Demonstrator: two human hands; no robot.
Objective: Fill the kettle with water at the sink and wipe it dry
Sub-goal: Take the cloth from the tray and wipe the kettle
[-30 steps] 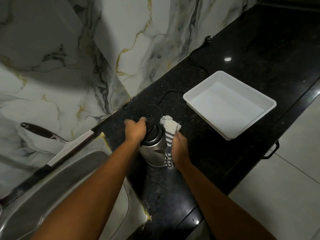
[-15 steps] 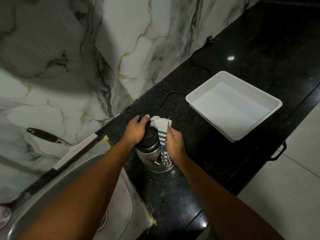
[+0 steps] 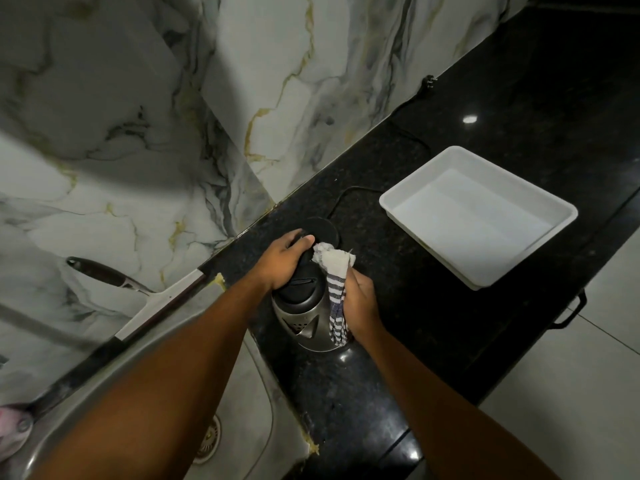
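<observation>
Kettle (image 3: pixel 304 317) upright on black worktop (image 3: pixel 398 306), just beside sink (image 3: pixel 256 403). My left hand (image 3: pixel 284 261) grip closed on kettle's black top. My right hand (image 3: pixel 360 303) grip holding striped cloth (image 3: pixel 336 289) against kettle's side. White tray (image 3: pixel 391 202) apart, right.

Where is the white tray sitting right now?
The white tray sits on the black counter at the right of the head view, apart from the kettle and both hands.

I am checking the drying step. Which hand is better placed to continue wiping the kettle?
The right hand: it already presses the striped cloth against the kettle side. The left hand grips the kettle's top, steadying it on the counter.
</observation>
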